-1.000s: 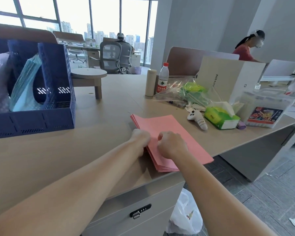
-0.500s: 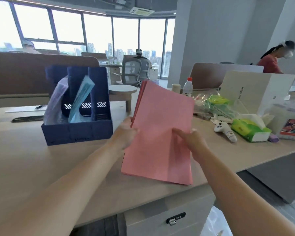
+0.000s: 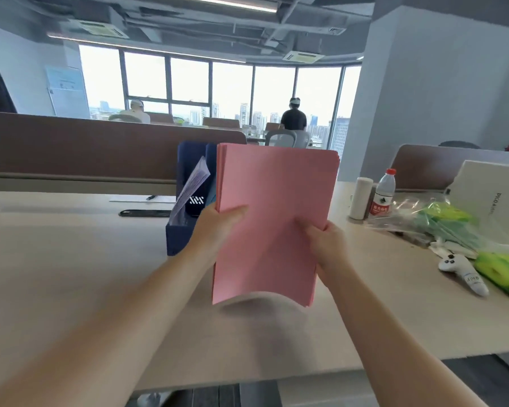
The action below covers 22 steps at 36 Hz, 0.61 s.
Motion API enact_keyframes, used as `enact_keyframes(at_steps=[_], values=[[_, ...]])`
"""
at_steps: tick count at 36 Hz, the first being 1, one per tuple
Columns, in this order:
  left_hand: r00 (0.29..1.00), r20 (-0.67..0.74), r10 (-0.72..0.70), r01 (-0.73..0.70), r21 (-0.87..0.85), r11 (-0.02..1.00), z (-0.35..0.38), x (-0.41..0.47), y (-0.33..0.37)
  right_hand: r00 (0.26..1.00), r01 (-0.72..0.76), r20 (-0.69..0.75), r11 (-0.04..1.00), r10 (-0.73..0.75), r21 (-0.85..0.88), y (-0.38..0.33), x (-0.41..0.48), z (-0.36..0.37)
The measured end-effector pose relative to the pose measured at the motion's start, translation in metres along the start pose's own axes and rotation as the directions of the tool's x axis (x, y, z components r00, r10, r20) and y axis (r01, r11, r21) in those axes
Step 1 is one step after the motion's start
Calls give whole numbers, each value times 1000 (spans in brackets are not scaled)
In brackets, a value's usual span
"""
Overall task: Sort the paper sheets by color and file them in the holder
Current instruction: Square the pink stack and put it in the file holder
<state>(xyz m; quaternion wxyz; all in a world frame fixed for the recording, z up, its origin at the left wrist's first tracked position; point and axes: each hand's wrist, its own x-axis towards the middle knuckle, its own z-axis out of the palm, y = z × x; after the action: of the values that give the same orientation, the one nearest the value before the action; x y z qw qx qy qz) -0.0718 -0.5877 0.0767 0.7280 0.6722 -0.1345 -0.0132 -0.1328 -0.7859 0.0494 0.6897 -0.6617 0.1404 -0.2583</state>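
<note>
Well, smooth rectangular pink paper sheets (image 3: pixel 276 186)

Item count
Two hands are showing, the left hand (image 3: pixel 218 227) and the right hand (image 3: pixel 325 245), sharing one pink stack (image 3: pixel 276 207). One blue holder (image 3: pixel 188 155) is carrying one pale sheet bundle (image 3: pixel 193 186). The table (image 3: pixel 71 274) is bearing one bottle (image 3: pixel 382 195), one white cylinder (image 3: pixel 360 198), one white box (image 3: pixel 491 195), one controller (image 3: pixel 462 270) and one green tissue pack (image 3: pixel 503 273). By the windows, one person in white (image 3: pixel 137 111) and one person in black (image 3: pixel 293 117) are showing.

Water bottle (image 3: pixel 382 193), white cylinder (image 3: pixel 360 198), green tissue pack (image 3: pixel 501 273), white box (image 3: pixel 492 193) on desk (image 3: pixel 71 274).
</note>
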Motion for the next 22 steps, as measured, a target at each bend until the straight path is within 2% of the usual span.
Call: enact_keyframes(at_steps=[5, 9, 15, 22], values=[[998, -55, 43, -41, 37, 998, -22, -1, -6, 997, 12, 81, 1000, -13, 6, -4, -10, 4], [981, -115, 157, -143, 117, 983, -27, -2, 9, 996, 71, 52, 997, -73, 31, -14, -6, 6], [981, -103, 167, -163, 42, 986, -10, 2, 19, 993, 117, 34, 993, -117, -2, -23, -5, 20], [964, -111, 241, -226, 135, 965, -14, 5, 29, 977, 205, -26, 971, -210, -126, -35, 0, 6]])
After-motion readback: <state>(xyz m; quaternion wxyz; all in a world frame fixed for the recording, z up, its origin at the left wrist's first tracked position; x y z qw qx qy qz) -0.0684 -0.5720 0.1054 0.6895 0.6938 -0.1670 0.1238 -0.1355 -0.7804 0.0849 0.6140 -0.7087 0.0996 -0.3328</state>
